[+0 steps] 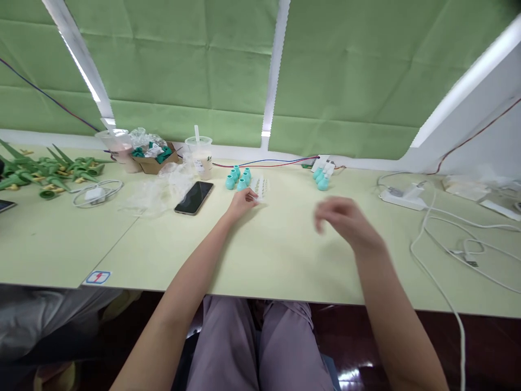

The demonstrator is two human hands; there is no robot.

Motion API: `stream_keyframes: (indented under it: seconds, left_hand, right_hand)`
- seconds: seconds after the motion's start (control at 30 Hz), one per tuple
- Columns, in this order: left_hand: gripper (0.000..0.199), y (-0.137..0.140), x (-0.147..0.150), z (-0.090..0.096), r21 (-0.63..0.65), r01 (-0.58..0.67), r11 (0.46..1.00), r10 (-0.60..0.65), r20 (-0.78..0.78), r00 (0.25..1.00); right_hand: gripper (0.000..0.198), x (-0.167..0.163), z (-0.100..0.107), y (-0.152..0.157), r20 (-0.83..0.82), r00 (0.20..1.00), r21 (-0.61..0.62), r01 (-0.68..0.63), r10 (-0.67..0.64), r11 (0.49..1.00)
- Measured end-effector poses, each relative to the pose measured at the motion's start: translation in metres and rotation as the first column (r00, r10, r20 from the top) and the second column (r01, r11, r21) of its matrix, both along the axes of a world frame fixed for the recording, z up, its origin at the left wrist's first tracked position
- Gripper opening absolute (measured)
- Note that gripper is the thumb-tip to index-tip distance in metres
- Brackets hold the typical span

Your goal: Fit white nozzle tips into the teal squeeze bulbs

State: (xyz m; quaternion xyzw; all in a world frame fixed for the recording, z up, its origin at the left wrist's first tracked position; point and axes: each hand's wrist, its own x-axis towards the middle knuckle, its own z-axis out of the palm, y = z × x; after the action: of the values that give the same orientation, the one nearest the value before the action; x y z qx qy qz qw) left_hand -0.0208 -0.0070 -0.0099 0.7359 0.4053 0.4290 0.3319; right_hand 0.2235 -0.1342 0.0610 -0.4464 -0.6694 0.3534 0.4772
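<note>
My left hand (243,203) rests on the table, its fingers pinched at the near edge of a small clear sheet (261,188) with rows of tiny pieces on it. Just behind that hand stands a group of several turquoise, bulb-shaped pieces (241,183) with open necks. My right hand (342,220) hangs over the table, smeared by motion, with its fingers bent downward; whether anything is in them does not show. Farther back on the right lies a second group of turquoise bulb pieces (322,183), some with whitish tops.
Left of the turquoise pieces are a phone (194,197), a drink cup with a straw (202,163), crumpled clear plastic (157,190) and a cardboard box (152,164). Green plant-like parts (52,171) lie far left. A power strip (402,199) and white cables (431,228) occupy the right.
</note>
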Motion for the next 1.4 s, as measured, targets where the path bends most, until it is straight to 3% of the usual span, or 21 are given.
stream_keyframes:
  seconds: [0.07, 0.13, 0.23, 0.3, 0.4, 0.73, 1.17, 1.27, 1.4]
  left_hand:
    - [0.021, 0.001, 0.000, -0.003, 0.044, -0.006, 0.999, 0.008, -0.057, 0.998]
    - [0.022, 0.003, -0.001, -0.005, 0.060, 0.008, 0.998, -0.003, -0.086, 0.996]
    - [0.024, 0.006, -0.003, -0.007, 0.030, 0.026, 0.999, -0.024, -0.073, 0.997]
    - [0.027, 0.007, -0.005, -0.007, -0.009, 0.020, 1.000, -0.021, -0.053, 0.998]
    - [0.031, 0.009, -0.005, -0.009, -0.057, 0.058, 0.997, -0.057, 0.013, 0.998]
    - [0.032, 0.009, -0.003, -0.009, -0.097, 0.074, 0.993, -0.072, 0.028, 0.997]
    - [0.029, 0.002, 0.000, -0.004, -0.100, 0.055, 0.993, -0.057, -0.017, 0.998]
    - [0.027, 0.002, -0.001, -0.003, -0.083, 0.054, 0.995, -0.057, -0.023, 0.998]
    - [0.026, 0.001, -0.003, -0.001, -0.098, 0.057, 0.994, -0.057, 0.005, 0.998]
  right_hand:
    - [0.020, -0.010, -0.013, 0.032, 0.081, 0.996, -0.055, 0.054, -0.049, 0.997]
    - [0.017, -0.019, -0.031, 0.067, 0.232, 0.956, -0.083, 0.203, -0.180, 0.976]
    - [0.020, -0.029, -0.058, 0.113, 0.421, 0.817, 0.023, 0.425, -0.394, 0.905]
    - [0.021, -0.034, -0.067, 0.134, 0.440, 0.771, 0.060, 0.486, -0.461, 0.872]
    - [0.019, -0.039, -0.071, 0.152, 0.426, 0.775, 0.054, 0.493, -0.467, 0.868]
    - [0.014, -0.041, -0.078, 0.165, 0.492, 0.747, 0.138, 0.440, -0.447, 0.888]
    - [0.007, -0.041, -0.077, 0.168, 0.487, 0.739, 0.126, 0.468, -0.465, 0.875]
    - [0.009, -0.043, -0.075, 0.166, 0.407, 0.778, 0.135, 0.466, -0.478, 0.874]
    - [0.018, -0.055, -0.070, 0.150, 0.144, 0.885, 0.088, 0.434, -0.443, 0.896]
